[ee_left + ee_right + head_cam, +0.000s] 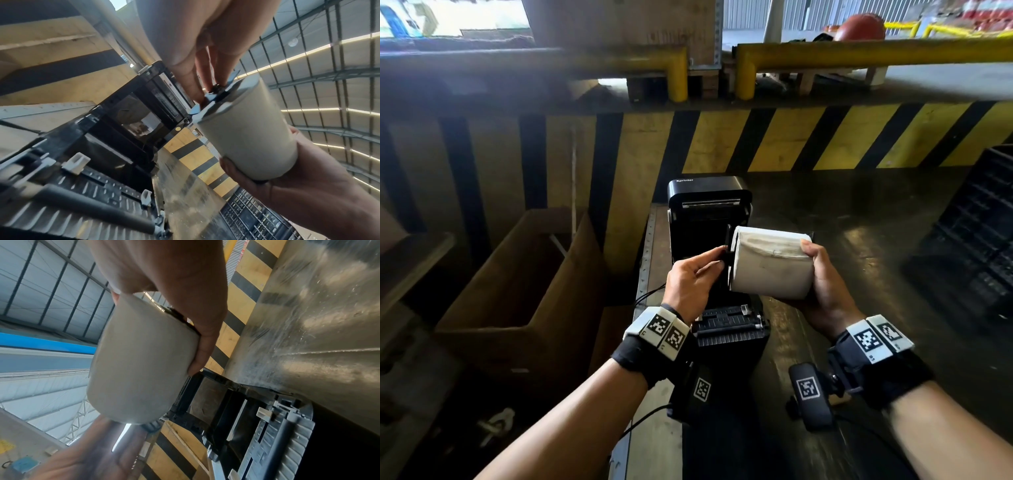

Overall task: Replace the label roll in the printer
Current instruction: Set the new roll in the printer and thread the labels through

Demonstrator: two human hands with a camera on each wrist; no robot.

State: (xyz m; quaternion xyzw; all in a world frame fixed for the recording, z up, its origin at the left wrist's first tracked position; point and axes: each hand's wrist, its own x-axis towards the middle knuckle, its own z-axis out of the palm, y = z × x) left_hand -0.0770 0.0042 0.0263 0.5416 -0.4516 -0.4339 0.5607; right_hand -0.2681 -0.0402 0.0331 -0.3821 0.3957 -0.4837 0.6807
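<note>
At the far left an open cardboard box [517, 274] stood on the floor beside the surface [859, 274]. My left hand [690, 275] pinched the black spindle end plate [728, 253] against the left end of the label roll [770, 263], fingers [185, 76] curled onto that black piece. The roll lay with its long axis running left to right between my hands, held up in the air just above the open Xprinter label printer [709, 205], whose lid stood raised behind it and whose bay gaped below. My right hand [825, 291] cupped the roll's right end, thumb over the top, fingers wrapped beneath. I judged the roll would have to go down into the bay, axis kept crosswise.
</note>
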